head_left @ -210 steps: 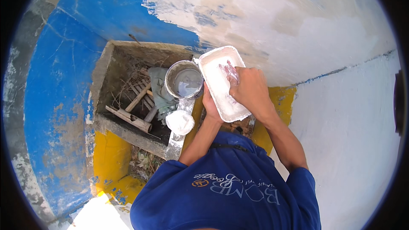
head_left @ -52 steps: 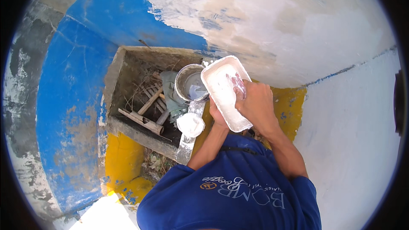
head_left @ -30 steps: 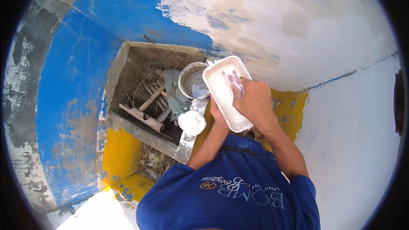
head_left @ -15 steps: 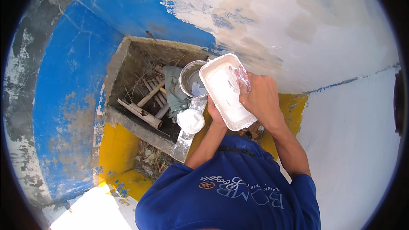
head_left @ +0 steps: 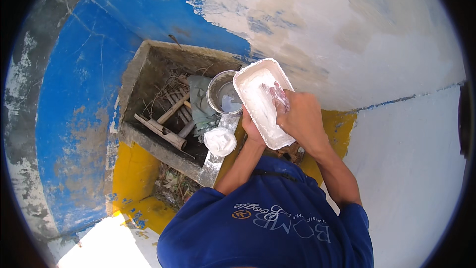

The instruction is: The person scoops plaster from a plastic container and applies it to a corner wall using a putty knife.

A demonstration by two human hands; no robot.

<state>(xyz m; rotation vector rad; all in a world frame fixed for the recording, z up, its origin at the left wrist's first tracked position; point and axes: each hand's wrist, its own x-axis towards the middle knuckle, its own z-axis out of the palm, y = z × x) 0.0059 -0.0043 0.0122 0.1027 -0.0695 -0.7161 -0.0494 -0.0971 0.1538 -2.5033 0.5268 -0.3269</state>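
Observation:
I hold a pale rectangular tray (head_left: 283, 142) in front of my body, tilted, its inside coated with white paste (head_left: 259, 83). My left hand (head_left: 252, 128) supports it from the left side and below, with most of the fingers hidden beneath. Inside the tray, my right hand (head_left: 303, 118) is closed on a small scraper (head_left: 279, 97), reddish and smeared with white. The scraper's working edge is partly hidden by the hand and paste. Just left of the tray stands a round bucket (head_left: 211, 98) with whitish residue inside.
A concrete trough (head_left: 134, 82) holds dry twigs, bamboo pieces (head_left: 161, 131) and a grey-green cloth (head_left: 199, 100). A white crumpled lump (head_left: 220, 141) sits on its white-smeared ledge (head_left: 212, 169). Blue wall (head_left: 74, 84) lies left; a patchy white-coated wall (head_left: 322, 34) rises ahead and right.
The scraper and my right hand have shifted slightly left and toward the near part of the tray. The tray has risen slightly in view; my left hand keeps its hold.

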